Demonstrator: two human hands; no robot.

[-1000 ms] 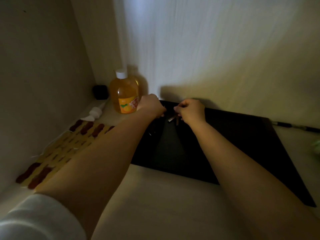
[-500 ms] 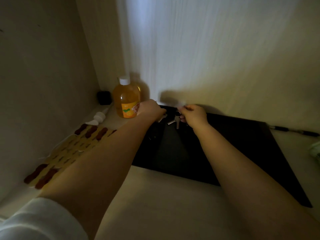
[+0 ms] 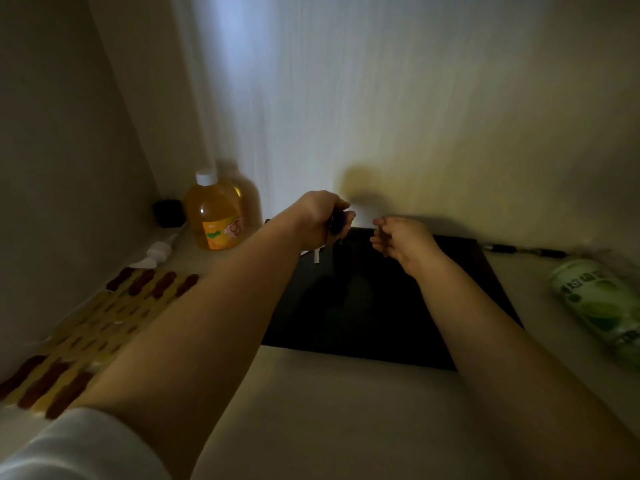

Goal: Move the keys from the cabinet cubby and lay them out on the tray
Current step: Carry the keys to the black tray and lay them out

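Observation:
A black tray lies flat on the pale shelf against the back wall. My left hand hovers over the tray's far left corner, closed on a bunch of keys with dark blue heads; one silver key dangles below the fist. A little to the right, my right hand is above the tray's far edge with its fingers curled and pinched together. The dim light hides whether a key is between them. No keys show on the tray's surface.
An orange drink bottle stands left of the tray, with a small black box and a white pump head beside it. A yellow and brown patterned mat lies at left. At right are a green can on its side and a pen.
The hands were together on the keys over the tray's far edge. They have drawn apart and lifted, the left one keeping the bunch. The view has shifted left, so the green can shows.

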